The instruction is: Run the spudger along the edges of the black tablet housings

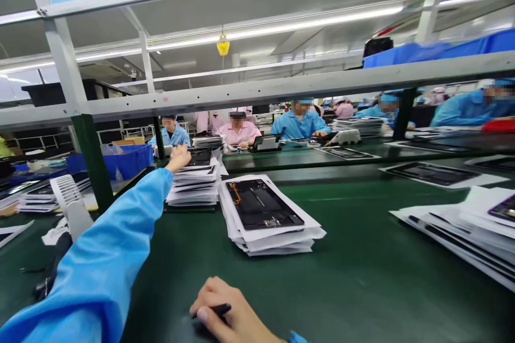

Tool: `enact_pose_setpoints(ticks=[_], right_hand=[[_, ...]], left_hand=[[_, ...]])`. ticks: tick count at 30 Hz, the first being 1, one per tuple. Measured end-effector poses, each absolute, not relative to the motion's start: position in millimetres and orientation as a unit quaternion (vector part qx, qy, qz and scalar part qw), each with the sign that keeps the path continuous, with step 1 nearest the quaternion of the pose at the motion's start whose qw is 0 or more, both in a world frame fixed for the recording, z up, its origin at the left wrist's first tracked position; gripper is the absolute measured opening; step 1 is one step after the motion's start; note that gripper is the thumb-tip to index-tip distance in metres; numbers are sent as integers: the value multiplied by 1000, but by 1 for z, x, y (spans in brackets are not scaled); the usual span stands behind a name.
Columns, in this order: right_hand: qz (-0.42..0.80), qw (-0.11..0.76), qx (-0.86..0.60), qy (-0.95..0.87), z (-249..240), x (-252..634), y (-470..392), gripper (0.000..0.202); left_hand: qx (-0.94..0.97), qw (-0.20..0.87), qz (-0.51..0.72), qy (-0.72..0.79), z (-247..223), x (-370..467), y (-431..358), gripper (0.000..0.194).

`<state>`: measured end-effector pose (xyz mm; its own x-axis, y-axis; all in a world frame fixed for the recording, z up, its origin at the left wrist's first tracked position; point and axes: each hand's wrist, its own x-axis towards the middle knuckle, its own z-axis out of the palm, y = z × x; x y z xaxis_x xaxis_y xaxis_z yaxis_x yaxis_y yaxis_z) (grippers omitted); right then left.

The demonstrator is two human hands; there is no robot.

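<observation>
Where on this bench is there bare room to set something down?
The green bench is bare between the middle paper stack and the right-hand stack, and in front of the middle stack, beside the right hand. The left side is crowded: the left hand is at the back-left stack, with the blue bin and white fan nearby.

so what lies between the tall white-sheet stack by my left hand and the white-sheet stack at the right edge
Another stack of white sheets, topped by a black rectangular panel, on the green tabletop, in the head view.
</observation>
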<state>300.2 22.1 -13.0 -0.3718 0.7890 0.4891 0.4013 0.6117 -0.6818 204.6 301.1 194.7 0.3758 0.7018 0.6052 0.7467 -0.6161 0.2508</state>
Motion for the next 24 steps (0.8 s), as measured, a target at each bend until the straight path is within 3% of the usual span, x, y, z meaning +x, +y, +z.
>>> enact_pose_setpoints(ticks=[3, 6, 9, 15, 18, 22, 24], right_hand=[[245, 422, -371, -790, -7, 299, 17, 55], [219, 438, -397, -776, -7, 299, 19, 56], [192, 445, -425, -765, -9, 299, 24, 56], [82, 458, -468, -751, 13, 326, 30, 37], [4, 437, -519, -735, 38, 370, 42, 38], [-52, 332, -571, -749, 64, 427, 70, 18], [-60, 263, -569, -777, 70, 441, 81, 21]], left_hand=[[-898, 77, -293, -319, 148, 203, 264, 37], [-943, 100, -229, -218, 93, 180, 214, 52], [-957, 112, -191, -186, 55, 150, 176, 54], [-965, 102, -178, -164, 54, 117, 166, 39], [-974, 69, -163, -139, 55, 122, 167, 36], [-982, 25, -146, -121, 44, 141, 162, 33], [-982, 5, -145, -120, 39, 152, 158, 33]])
